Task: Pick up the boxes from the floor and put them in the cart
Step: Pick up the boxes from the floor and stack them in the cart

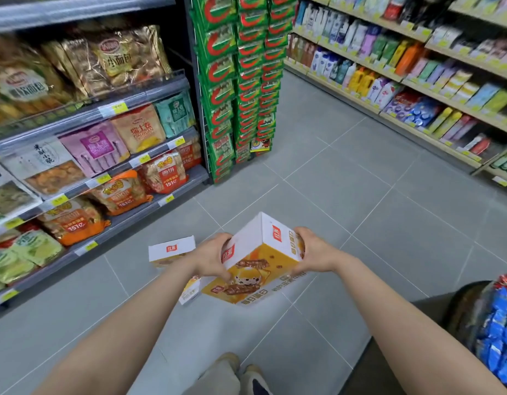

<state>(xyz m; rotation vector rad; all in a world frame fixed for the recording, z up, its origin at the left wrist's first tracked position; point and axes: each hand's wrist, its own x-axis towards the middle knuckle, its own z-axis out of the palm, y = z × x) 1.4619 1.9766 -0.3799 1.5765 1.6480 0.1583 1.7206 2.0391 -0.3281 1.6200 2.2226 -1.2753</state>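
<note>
The fingers (218, 276) of the left hand (211, 259) curl around the left end of a white and orange box (258, 266), and the fingers (299, 233) of the right hand (313, 252) press on its right side. So both hands clamp the box between them, and it is tilted, lifted above the floor (346, 195). A second box (172, 250) of the same kind lies on the grey tiles just left of the left hand. A third box (189, 290) shows partly under the held one; I cannot tell if they touch. Both bare forearms reach forward from the bottom. Shelves with snack bags (89, 143) stand at the left, and a rack of green packets (238, 81) is behind. Shelves with bottles (389, 67) run along the right side. At the lower right edge blue packets (500, 337) fill a dark container whose kind I cannot tell.
</note>
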